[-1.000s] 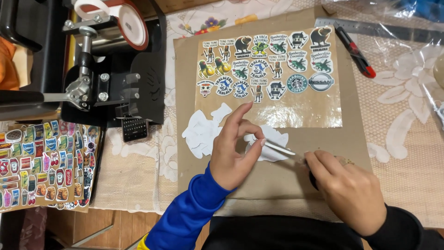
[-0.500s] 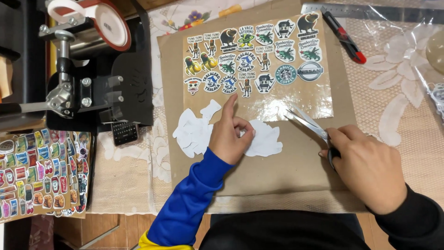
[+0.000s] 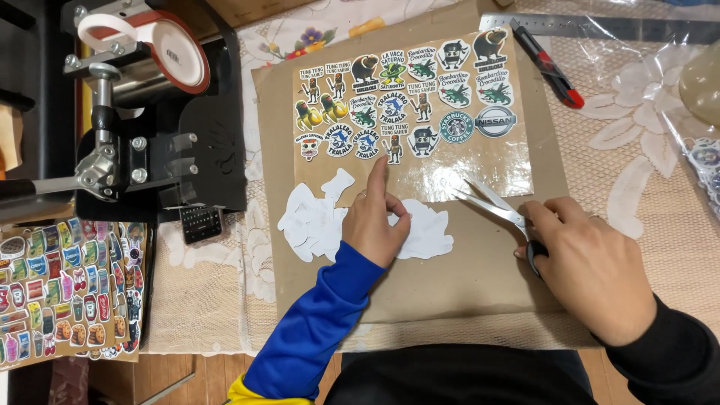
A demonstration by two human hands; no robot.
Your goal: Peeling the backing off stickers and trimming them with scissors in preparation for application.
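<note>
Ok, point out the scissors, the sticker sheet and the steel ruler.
scissors [image 3: 491,204], head view, on the blades.
sticker sheet [image 3: 480,161], head view, on its glossy bare lower part.
steel ruler [image 3: 600,26], head view, mid-length.

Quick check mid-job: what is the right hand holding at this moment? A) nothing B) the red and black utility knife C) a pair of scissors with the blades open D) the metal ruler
C: the right hand grips the scissors, blades parted over the glossy sticker sheet, while the utility knife and ruler lie untouched at the top.
</note>
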